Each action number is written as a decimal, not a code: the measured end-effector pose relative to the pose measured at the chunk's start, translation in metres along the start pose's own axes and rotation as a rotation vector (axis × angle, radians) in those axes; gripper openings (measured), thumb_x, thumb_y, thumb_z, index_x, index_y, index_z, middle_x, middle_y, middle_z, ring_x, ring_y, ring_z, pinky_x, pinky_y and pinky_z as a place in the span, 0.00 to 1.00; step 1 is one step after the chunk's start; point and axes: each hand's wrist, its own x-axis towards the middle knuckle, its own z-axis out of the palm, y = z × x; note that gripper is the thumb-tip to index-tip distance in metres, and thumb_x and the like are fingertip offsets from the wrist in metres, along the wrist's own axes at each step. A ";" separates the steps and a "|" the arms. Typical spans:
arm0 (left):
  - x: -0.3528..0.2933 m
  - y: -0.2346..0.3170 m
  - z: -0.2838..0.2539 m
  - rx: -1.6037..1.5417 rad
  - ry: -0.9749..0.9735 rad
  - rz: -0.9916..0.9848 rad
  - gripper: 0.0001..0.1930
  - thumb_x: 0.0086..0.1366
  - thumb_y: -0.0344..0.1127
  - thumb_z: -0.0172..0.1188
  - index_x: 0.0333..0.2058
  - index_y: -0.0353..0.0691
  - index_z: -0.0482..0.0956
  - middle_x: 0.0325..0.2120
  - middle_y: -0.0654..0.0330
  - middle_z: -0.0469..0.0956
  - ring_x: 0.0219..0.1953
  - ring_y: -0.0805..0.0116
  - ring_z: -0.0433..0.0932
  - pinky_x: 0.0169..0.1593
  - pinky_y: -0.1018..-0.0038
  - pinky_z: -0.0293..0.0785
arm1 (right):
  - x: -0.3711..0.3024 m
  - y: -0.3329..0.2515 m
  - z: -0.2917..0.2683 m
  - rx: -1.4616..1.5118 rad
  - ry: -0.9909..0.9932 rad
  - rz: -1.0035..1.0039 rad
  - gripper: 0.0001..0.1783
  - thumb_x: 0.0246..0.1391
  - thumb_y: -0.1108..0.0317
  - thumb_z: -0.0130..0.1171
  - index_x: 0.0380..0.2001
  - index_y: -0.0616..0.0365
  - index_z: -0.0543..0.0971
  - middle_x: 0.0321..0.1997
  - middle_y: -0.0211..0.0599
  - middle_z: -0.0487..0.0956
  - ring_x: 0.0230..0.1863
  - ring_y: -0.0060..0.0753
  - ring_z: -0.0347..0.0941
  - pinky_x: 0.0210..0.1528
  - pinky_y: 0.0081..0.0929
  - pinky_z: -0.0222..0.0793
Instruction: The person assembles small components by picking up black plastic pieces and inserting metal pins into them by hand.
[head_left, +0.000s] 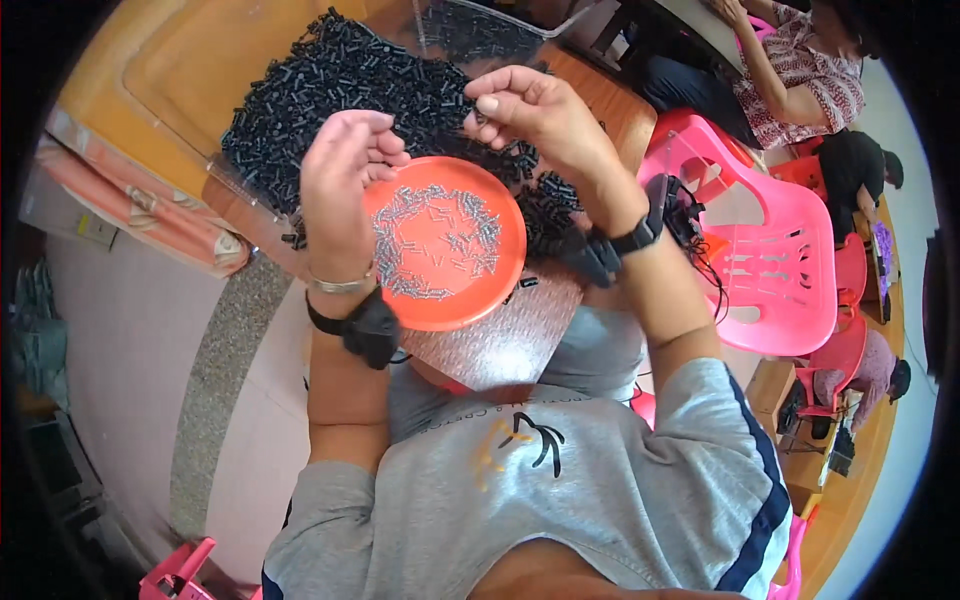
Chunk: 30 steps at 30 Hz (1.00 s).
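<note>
My left hand (345, 180) hovers over the left rim of a round orange plate (445, 317), its fingers loosely bent and apart, with nothing visible between them. Many small silvery, spring-like metal pieces (485, 235) lie on the plate, mostly in a ring. Beyond its far right rim, my right hand (535, 112) pinches a small dark piece (481, 118) between thumb and fingers. Its exact kind is too small to tell. A large heap of short black cylindrical parts (330, 85) spreads behind and under both hands.
A clear plastic bin (480, 50) with more black parts stands at the back. More black parts (550, 205) lie right of the plate. A pink plastic chair (770, 260) and cables (690, 215) are to the right. Other people (800, 80) sit farther off.
</note>
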 end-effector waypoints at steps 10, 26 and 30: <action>-0.017 -0.008 0.035 0.191 -0.260 0.053 0.09 0.64 0.28 0.46 0.40 0.30 0.70 0.29 0.58 0.76 0.32 0.74 0.76 0.39 0.78 0.72 | -0.026 0.010 0.037 0.360 -0.018 -0.034 0.10 0.54 0.71 0.60 0.39 0.60 0.74 0.27 0.31 0.78 0.25 0.18 0.73 0.27 0.13 0.70; -0.020 -0.013 0.036 0.306 -0.297 0.135 0.05 0.65 0.28 0.48 0.37 0.34 0.70 0.29 0.67 0.71 0.33 0.82 0.68 0.39 0.83 0.66 | -0.030 0.017 0.039 0.405 0.022 0.050 0.07 0.54 0.69 0.60 0.33 0.58 0.73 0.23 0.28 0.77 0.21 0.15 0.72 0.21 0.10 0.67; -0.018 -0.014 0.036 0.328 -0.300 0.180 0.04 0.64 0.27 0.46 0.35 0.31 0.68 0.25 0.57 0.76 0.29 0.72 0.77 0.37 0.76 0.74 | -0.031 0.016 0.041 0.383 0.039 0.046 0.08 0.53 0.69 0.61 0.32 0.60 0.73 0.22 0.32 0.78 0.20 0.16 0.72 0.20 0.10 0.66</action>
